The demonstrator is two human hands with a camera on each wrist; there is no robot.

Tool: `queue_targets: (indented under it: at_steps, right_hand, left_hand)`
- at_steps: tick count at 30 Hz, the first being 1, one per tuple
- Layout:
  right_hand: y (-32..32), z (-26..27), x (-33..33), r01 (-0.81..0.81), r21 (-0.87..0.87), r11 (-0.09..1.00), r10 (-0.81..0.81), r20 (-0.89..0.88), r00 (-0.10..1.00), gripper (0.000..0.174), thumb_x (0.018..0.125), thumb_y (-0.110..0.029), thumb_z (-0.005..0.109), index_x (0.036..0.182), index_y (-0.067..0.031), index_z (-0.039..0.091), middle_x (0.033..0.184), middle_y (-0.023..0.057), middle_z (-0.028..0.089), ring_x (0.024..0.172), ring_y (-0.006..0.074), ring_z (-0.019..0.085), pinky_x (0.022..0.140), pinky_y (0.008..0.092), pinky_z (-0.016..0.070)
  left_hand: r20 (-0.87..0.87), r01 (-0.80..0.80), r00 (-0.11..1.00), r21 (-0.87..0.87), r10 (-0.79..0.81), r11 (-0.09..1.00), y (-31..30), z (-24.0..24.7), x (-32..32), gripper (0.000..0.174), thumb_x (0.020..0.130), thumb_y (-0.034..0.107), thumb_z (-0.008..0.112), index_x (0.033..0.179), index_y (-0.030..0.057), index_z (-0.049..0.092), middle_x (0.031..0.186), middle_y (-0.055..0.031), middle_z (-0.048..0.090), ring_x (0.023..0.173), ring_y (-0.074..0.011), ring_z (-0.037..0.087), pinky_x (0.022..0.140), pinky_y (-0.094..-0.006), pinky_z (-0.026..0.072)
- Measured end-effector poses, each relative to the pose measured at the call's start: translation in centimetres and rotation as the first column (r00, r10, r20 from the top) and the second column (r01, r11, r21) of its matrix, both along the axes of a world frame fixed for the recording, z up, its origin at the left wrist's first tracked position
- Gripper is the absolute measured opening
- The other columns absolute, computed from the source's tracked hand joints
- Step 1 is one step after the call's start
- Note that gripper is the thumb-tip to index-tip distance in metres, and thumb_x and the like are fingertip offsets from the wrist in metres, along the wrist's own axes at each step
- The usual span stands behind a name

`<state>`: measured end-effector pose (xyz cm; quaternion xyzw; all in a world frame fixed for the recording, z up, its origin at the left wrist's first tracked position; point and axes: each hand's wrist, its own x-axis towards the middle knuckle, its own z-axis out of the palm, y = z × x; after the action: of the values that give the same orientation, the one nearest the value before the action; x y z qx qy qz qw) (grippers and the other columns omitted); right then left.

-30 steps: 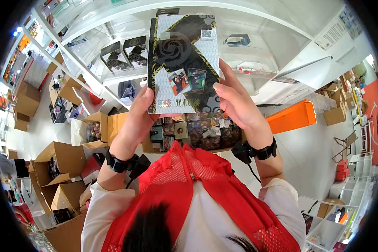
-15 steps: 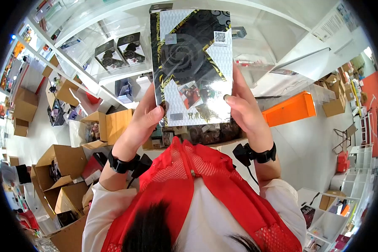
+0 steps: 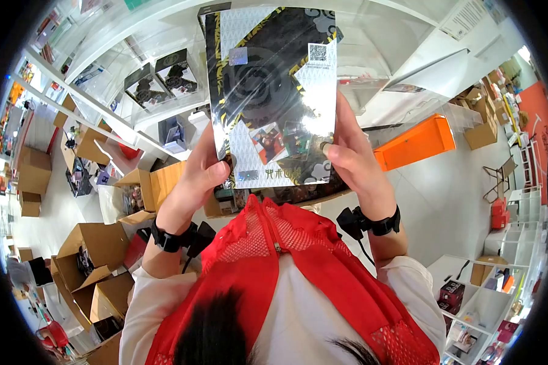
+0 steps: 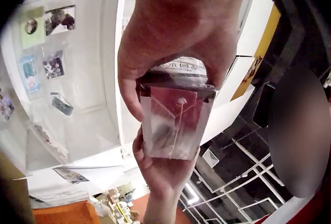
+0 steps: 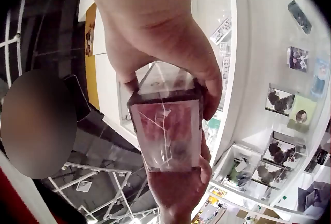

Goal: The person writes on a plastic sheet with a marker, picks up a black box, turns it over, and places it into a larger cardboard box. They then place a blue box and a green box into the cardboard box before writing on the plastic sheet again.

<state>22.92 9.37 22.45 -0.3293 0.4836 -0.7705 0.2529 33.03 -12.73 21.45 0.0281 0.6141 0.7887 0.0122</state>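
Observation:
A black and white printed box (image 3: 274,97) in shiny clear wrap is held up in front of the chest, its large face towards the head camera. My left hand (image 3: 202,176) grips its lower left edge, thumb on the front. On the lower right edge my right hand (image 3: 358,159) holds it the same way. The left wrist view shows the box's narrow end (image 4: 173,123) between the left hand (image 4: 178,38) and the other hand beyond. From the right wrist, the box's end (image 5: 168,133) has creased wrap, with the right hand (image 5: 160,38) around it.
Clear shelves behind hold two black and white boxes (image 3: 176,74). Below the held box is a carton of small packs, partly hidden. Open cardboard cartons (image 3: 106,243) stand at the left, an orange panel (image 3: 417,145) at the right. A white shelf unit (image 3: 478,307) is at the lower right.
Both hands have brought the box closer to the head camera and lower, so it looks larger. It moved right at first, then slightly back left. Both grips stay on its sides.

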Motion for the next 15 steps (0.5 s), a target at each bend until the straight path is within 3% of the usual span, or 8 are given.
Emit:
queue_targets:
  at_steps: [15]
  right_hand:
    - [0.05,0.17,0.14,-0.055,-0.097,0.994,0.06,0.048,0.997,0.098,0.072,-0.007,0.067,0.143,-0.0112,0.0,0.141,0.0153,0.026,0.129,0.0238,0.029,0.105,0.0357,0.0235]
  left_hand:
    - [-0.026,0.037,0.999,0.09,-0.035,0.995,-0.05,-0.13,-0.13,0.103,0.067,0.033,0.076,0.141,0.001,0.012,0.138,-0.0094,0.031,0.126,-0.0187,0.031,0.103,-0.0318,0.024]
